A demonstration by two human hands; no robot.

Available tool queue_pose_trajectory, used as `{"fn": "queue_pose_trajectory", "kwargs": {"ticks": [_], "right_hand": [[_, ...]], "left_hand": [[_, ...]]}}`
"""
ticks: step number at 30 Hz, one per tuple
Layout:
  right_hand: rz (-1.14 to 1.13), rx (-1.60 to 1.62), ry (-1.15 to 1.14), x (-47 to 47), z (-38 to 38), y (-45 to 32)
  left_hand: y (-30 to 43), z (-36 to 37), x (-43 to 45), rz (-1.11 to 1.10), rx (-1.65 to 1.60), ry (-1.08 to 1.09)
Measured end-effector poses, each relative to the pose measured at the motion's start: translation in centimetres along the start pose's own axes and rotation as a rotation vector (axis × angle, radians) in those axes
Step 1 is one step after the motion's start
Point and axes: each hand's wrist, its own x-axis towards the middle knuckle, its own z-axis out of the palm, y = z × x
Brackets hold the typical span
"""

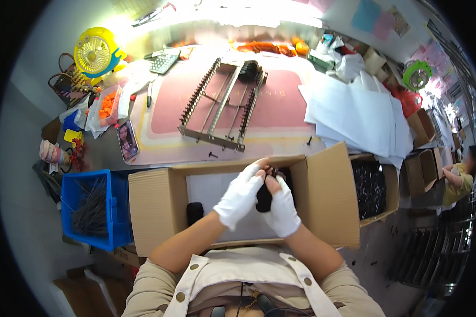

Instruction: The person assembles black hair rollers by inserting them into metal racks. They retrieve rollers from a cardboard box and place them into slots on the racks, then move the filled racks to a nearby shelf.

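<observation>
My left hand (pixel 240 194) and my right hand (pixel 284 206), both in white gloves with bare fingertips, meet over an open cardboard box (pixel 238 239). Between their fingertips they grip a small dark part (pixel 275 171), too covered to name exactly. A black bundle (pixel 264 198) shows beneath and between my hands; whether it is held or lies in the box I cannot tell. Another black piece (pixel 194 213) lies at the box's left side on its pale lining. Beyond the box, a metal frame (pixel 222 105) with toothed side rows carries a black stack (pixel 249 72) near its far end.
On the left stands a blue bin (pixel 110 210) of thin wires. A box with black plastic (pixel 369 188) is at right, below white sheets (pixel 353 111). A phone (pixel 127 140), a marker (pixel 149 95) and loose screws (pixel 213 155) lie on the table. A person (pixel 458 178) sits far right.
</observation>
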Motion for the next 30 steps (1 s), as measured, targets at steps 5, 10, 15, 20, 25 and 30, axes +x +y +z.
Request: {"fn": "queue_pose_trajectory", "kwargs": {"ticks": [5,10,15,20,25,30], "right_hand": [[0.486,-0.359,-0.139,-8.0,-3.3,0.9],[0.653,-0.821,-0.386,-11.5,-3.6,2.9],[0.495,-0.586,-0.330,-11.1,-2.4,1.9],[0.305,-0.708,-0.243,-7.9,-1.8,1.2],[0.174,-0.721,-0.164,-5.1,-2.2,-4.1],[-0.122,-0.838,-0.054,-4.3,-3.1,-10.8]], "left_hand": [[0.1,-1.8,-5.2,-0.255,0.087,-0.403],[0.4,1.0,-9.7,-0.141,0.255,-0.590],[-0.2,-0.4,-10.8,-0.425,-0.289,-0.220],[0.1,0.2,-7.9,0.283,0.554,-0.190],[3.7,2.0,-0.8,0.587,0.975,-0.323],[8.8,8.2,6.0,0.501,0.864,-0.433]]}}
